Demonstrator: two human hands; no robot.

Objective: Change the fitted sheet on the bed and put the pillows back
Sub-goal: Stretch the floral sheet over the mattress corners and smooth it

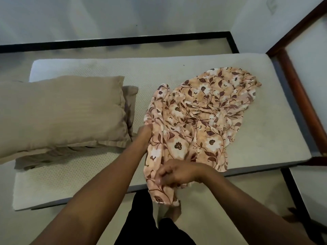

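A peach floral fitted sheet (200,114) lies bunched on the right half of a bare white mattress (276,124), with one end hanging over the near edge. My left hand (146,132) reaches into the sheet's left fold, its fingers hidden in the cloth. Near the mattress's front edge my right hand (174,174) pinches the sheet's hem. Two beige pillows (62,112) are stacked on the left half of the mattress, the lower one (130,98) sticking out at the right and front.
A dark wooden bed frame (299,92) runs along the right side. A black frame bar (123,40) crosses behind the mattress, before a white wall. Pale floor lies below, with my dark trousers and a bare foot (172,213).
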